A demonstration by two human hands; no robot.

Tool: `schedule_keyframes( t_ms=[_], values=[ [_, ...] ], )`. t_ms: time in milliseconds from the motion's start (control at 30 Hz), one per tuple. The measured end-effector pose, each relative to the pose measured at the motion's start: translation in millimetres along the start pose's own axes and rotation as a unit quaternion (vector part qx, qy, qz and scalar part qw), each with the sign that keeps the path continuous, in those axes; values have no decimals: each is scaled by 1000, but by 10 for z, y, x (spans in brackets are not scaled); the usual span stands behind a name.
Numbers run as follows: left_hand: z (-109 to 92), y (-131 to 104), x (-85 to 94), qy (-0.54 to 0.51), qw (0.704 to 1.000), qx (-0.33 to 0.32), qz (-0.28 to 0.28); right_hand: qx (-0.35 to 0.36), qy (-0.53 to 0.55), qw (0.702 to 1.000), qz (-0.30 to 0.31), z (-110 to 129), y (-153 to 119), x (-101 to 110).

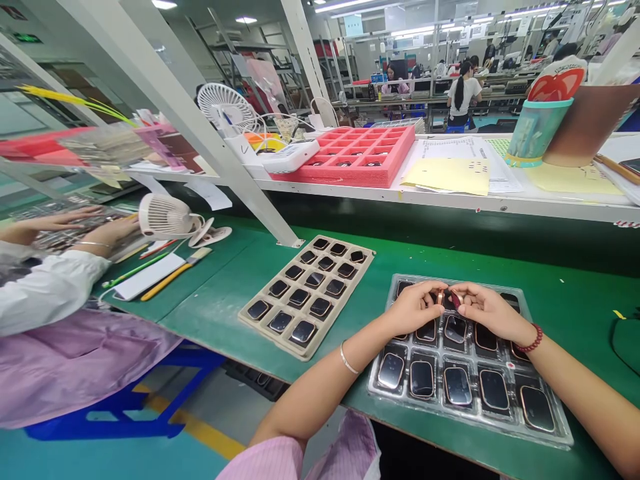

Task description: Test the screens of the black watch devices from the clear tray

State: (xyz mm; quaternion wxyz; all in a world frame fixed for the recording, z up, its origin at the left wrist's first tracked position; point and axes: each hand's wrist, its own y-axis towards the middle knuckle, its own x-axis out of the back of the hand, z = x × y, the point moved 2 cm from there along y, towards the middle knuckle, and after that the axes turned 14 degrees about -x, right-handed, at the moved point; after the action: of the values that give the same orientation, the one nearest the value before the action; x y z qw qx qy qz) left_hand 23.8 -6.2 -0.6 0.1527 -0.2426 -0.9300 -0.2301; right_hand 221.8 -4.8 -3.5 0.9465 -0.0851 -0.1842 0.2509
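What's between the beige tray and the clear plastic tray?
Bare green benchtop toward the far side; the left forearm, with a pale bangle, crosses the near side. Head view, beige tray to clear plastic tray.

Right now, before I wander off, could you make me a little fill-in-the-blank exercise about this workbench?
1. The beige tray holds ____ dark-faced pieces in all.
2. A red beaded bracelet circles the ____ wrist of the person working over the clear plastic tray.
3. The bench top under both trays is coloured ____.
4. Seen from here, the beige tray lies to the ____ of the clear one.

Missing words: fifteen; right; green; left
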Motion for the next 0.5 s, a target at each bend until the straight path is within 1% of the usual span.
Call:
schedule_keyframes(
  t_ms=[333, 500],
  values=[
    [12, -2, -3, -2, 1000, -5, 0, -3, 7, 1000, -1, 14, -5, 0],
    [52, -14, -3, -31, 999, 6, -4, 7, 30, 1000, -2, 15, 0, 6]
  ],
)
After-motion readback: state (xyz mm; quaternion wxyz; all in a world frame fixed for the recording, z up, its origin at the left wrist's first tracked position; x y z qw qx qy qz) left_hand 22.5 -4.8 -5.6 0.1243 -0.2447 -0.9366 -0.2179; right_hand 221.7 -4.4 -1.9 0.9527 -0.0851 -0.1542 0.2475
